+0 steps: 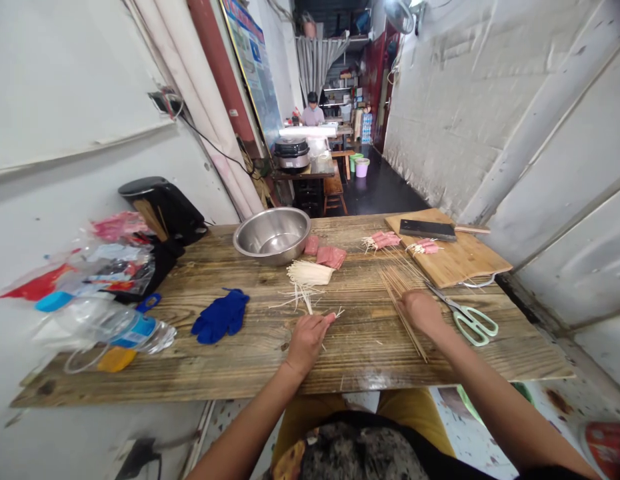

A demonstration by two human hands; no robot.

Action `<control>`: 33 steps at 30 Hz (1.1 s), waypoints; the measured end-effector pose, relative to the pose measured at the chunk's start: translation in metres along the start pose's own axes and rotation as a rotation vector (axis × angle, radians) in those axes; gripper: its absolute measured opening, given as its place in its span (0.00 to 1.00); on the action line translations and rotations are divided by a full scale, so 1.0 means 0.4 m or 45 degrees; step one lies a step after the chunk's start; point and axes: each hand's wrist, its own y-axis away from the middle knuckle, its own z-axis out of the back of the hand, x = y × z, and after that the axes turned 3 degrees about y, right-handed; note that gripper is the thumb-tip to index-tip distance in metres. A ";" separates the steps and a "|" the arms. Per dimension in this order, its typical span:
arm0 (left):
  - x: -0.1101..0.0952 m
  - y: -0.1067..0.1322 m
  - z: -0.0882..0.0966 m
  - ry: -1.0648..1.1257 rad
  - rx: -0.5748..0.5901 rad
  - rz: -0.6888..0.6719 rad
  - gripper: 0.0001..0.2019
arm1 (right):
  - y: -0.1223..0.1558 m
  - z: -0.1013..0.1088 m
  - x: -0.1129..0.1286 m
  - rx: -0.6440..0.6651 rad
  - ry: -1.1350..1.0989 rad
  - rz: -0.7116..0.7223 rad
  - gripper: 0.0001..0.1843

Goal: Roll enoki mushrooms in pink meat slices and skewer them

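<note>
My left hand [308,339] rests on the wooden table [240,373], its fingers pinched on a few thin white enoki strands [310,303] that trail toward a bigger enoki bunch [309,272]. My right hand [421,311] lies knuckles-up over a spread of bamboo skewers [401,300], fingers curled down onto them. Slices of pink meat [331,256] lie beside a steel bowl [273,234].
A cutting board [455,263] at the right holds a cleaver [427,229] and finished meat skewers [424,247]. Green-handled scissors [470,320] lie near my right hand. A blue glove [221,317], plastic bags and bottles [100,313] crowd the left. A person sits far down the corridor.
</note>
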 end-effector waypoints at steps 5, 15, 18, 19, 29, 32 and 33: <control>-0.006 -0.005 0.005 0.011 -0.015 0.013 0.13 | 0.015 -0.018 -0.002 0.078 0.007 -0.148 0.17; -0.008 -0.006 0.006 0.030 -0.022 0.029 0.13 | 0.008 -0.004 -0.005 0.017 0.066 -0.182 0.15; -0.009 -0.006 0.006 0.045 -0.015 0.043 0.13 | 0.007 -0.002 -0.023 -0.021 0.076 -0.180 0.16; -0.009 -0.006 0.006 0.048 -0.020 0.042 0.13 | 0.006 -0.003 -0.031 -0.031 0.052 -0.176 0.16; -0.012 -0.008 0.008 0.022 -0.014 0.035 0.13 | 0.122 -0.036 0.040 -0.349 -0.557 0.250 0.20; -0.012 -0.008 0.008 0.030 -0.032 0.035 0.13 | 0.222 -0.077 0.108 -0.260 -0.615 0.513 0.21; -0.011 -0.007 0.007 0.032 -0.038 0.036 0.13 | 0.253 -0.093 0.125 -0.244 -0.576 0.530 0.22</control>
